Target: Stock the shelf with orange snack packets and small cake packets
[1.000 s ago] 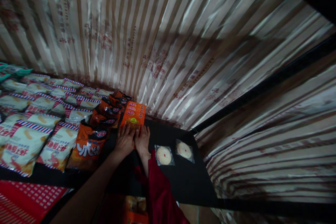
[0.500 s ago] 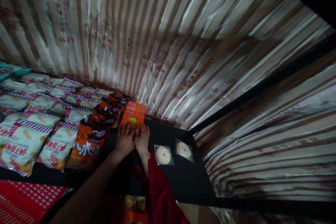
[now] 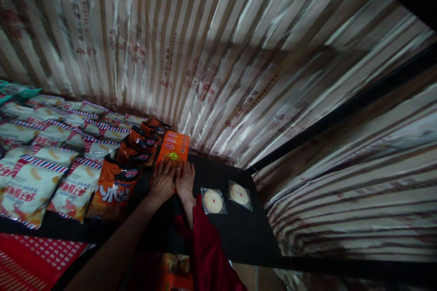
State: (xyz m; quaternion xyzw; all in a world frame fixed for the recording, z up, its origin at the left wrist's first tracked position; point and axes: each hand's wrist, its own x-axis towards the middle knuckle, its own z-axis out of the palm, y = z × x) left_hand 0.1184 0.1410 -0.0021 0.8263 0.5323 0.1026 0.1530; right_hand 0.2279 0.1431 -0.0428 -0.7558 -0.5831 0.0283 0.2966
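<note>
Evidently nothing shifts in this last second: our left hand (image 3: 164,183) and right hand (image 3: 185,181) rest together on the orange pack (image 3: 172,144) beside the snack bags (image 3: 114,186), seemingly steadying it; whether either grips, we cannot tell.

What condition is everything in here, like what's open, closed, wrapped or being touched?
Orange package: lying beneath fingers, partly covered
Left hand: on the package, grip unclear
Right hand: beside it, also on the package, grip unclear
Orange-brown snack bags: look closed, in a row
White snack bags: look closed, in rows
Two round pastries: wrapped in clear film, lying flat
Pleated curtain: hanging in folds
Red basket: partly out of frame
</note>
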